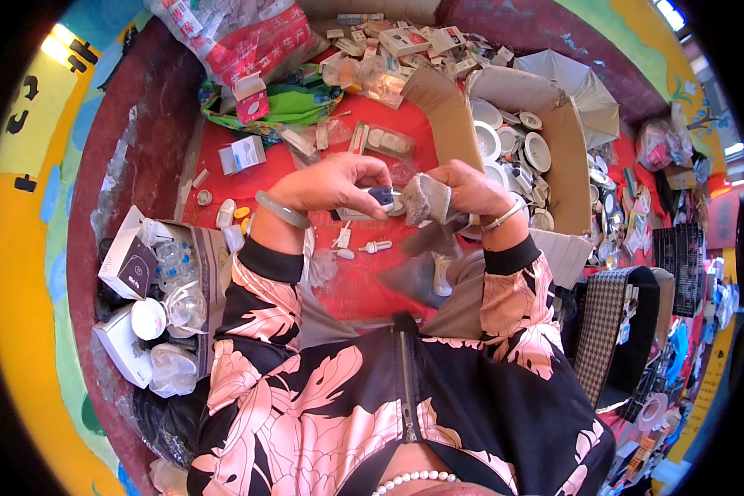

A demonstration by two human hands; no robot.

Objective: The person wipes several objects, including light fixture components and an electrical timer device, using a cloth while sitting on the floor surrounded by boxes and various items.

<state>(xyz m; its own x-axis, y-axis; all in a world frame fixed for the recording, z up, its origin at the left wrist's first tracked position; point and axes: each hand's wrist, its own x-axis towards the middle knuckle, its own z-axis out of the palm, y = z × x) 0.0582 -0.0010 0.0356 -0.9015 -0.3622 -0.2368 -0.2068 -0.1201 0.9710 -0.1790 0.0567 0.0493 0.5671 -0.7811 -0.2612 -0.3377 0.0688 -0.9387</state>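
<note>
Above a red cloth point(355, 285), both of my hands are raised close together in front of me. My left hand point(339, 183) pinches a small dark-blue piece point(380, 195) with a pale end; its exact kind is too small to make out. In my right hand point(474, 193) is a folded grey-brown cloth point(426, 200), its edge against or very near the pale end of that piece. Below them on the red cloth lie a small white-and-clear bulb-shaped item point(376, 246) and a white fitting point(344, 240).
Right of my hands stands a cardboard box point(574, 165) with several round white lamp fittings point(537, 152). A box of plastic-wrapped parts point(211, 256) is at the left. Small cartons point(405, 41) pile up at the far side, near a red-and-white sack point(252, 41).
</note>
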